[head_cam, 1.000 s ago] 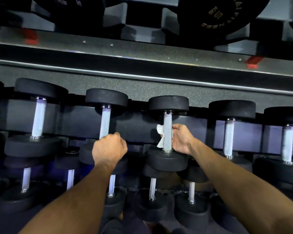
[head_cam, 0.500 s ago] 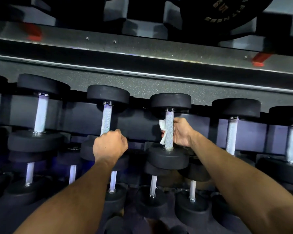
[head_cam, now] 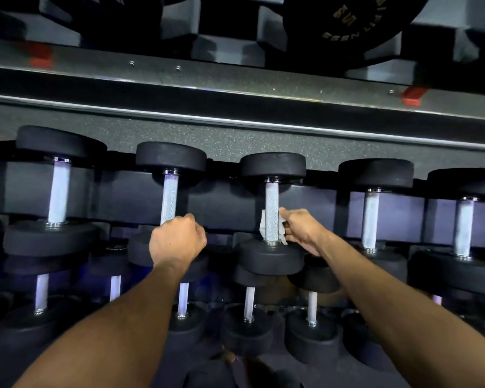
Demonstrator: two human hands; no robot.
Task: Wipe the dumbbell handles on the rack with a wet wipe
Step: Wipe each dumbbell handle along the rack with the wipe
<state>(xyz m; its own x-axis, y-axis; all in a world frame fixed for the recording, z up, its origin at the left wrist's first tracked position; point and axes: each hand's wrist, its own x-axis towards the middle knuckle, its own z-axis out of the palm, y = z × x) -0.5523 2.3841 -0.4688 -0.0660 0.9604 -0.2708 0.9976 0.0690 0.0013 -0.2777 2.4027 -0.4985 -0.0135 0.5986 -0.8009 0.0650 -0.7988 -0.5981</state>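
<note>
Wet wipe (head_cam: 263, 227), soft, limp and judged easily bunched, is pinched round the lower knurled handle (head_cam: 272, 211) by the right hand (head_cam: 300, 230), while the left hand (head_cam: 177, 240) is curled round the neighbouring handle (head_cam: 169, 198) on the rack (head_cam: 235, 204).

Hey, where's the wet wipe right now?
The wet wipe is centre-right in the head view, wrapped behind the lower part of the middle dumbbell handle, held there by the right hand.
</note>
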